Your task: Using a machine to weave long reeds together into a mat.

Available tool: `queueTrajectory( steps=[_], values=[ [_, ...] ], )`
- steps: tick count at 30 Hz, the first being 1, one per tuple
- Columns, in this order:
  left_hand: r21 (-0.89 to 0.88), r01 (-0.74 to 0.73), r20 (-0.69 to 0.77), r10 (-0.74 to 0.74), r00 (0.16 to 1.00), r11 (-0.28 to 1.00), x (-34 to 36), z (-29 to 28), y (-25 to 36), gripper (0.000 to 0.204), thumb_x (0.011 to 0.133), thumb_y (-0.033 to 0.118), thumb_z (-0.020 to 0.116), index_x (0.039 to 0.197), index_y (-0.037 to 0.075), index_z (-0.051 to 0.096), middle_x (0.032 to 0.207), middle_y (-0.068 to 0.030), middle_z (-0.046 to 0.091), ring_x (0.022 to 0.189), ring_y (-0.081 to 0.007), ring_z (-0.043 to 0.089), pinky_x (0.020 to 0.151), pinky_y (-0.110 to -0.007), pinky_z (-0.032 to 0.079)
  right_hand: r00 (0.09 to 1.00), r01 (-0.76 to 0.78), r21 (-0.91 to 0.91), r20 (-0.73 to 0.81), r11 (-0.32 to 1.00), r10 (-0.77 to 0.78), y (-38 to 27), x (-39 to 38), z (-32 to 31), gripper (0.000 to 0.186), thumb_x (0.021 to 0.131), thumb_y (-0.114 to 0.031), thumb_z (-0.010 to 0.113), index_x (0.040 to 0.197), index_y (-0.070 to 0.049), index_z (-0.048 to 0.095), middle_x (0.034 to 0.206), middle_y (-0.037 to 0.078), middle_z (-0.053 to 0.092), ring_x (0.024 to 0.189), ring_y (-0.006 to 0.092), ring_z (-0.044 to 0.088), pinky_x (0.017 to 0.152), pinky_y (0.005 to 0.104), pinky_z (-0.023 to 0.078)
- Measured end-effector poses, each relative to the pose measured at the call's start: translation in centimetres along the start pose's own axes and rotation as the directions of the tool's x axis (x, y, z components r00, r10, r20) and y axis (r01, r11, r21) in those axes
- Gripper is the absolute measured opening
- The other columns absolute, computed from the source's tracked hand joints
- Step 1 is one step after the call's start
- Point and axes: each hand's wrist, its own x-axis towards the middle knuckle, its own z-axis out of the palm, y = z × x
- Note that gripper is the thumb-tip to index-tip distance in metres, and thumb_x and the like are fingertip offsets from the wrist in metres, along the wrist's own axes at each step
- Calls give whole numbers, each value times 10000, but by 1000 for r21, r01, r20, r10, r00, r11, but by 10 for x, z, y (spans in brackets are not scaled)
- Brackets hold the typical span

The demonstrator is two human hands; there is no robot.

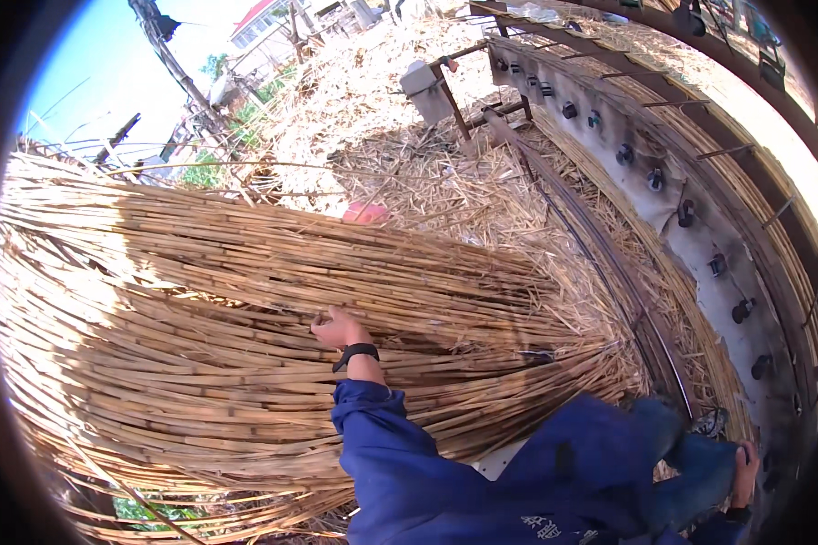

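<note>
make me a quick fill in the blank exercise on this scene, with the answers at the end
1. The hand reaching over the long dry stalks is the person's ____ hand.
2. The wristband on that arm is ____ in colour.
3. The sleeve on that arm is ____ in colour.
4. The curved row of dark fittings runs down the ____ side of the picture.

Missing words: left; black; blue; right

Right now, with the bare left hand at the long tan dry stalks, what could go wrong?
The bare left hand is right at the long tan dry stalks, so a rough edge might scratch it. The black wristband sits close to them too and could snag. The long brown metal rail appears close to the faded blue trouser leg, so a bump seems possible.
</note>
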Motion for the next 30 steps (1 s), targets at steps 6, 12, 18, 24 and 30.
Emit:
queueTrajectory(
  steps=[6, 12, 18, 24, 30],
  values=[
    [290, -138, 147, 98, 984, 947, 27, 21, 25, 324, 760, 89, 574, 1039, -35, 464, 748, -142, 595, 686, -269, 593, 688, -406, 480, 997, 31, -35, -66, 999, -34, 14, -2, 2, 284, 850, -228, 511, 967, 26, 558, 953, 131, 560, 940, 238, 505, 872, 330, 363],
    [264, 32, 457, -154, 876, 964, 48, 45, 21, 316, 787, 190, 562, 986, -55, 544, 925, -231, 614, 799, -379, 597, 730, -467, 465, 974, 115, -28, -195, 993, -118, 21, -2, 10, 254, 816, -202, 516, 914, 28, 560, 891, 139, 563, 892, 245, 517, 837, 337, 375],
    [-253, -58, 518, 185, 835, 966, -31, 39, 72, 185, 849, 98, 451, 703, -13, 475, 627, -136, 598, 517, -217, 544, 559, -328, 450, 988, 80, 37, -133, 996, -74, -10, -2, 9, 270, 750, -220, 573, 877, 18, 596, 810, 134, 606, 793, 252, 575, 741, 351, 436],
    [-735, 1, 646, 700, 305, 678, -205, -24, 188, 77, 904, 66, 435, 908, -10, 421, 686, -83, 537, 592, -158, 539, 565, -279, 434, 975, 169, -182, -112, 969, -191, -40, -4, 5, 249, 718, -184, 616, 875, 10, 629, 809, 168, 619, 813, 307, 591, 750, 373, 451],
    [-819, 71, 559, 821, -119, 569, -387, -75, 274, 190, 896, 165, 465, 989, 4, 425, 681, -182, 560, 606, -395, 549, 520, -413, 426, 901, 288, -191, -278, 938, -333, -139, -14, -31, 553, 734, -214, 651, 1199, -18, 426, 1150, 204, 487, 1066, 379, 474, 885, 400, 399]
  ],
)
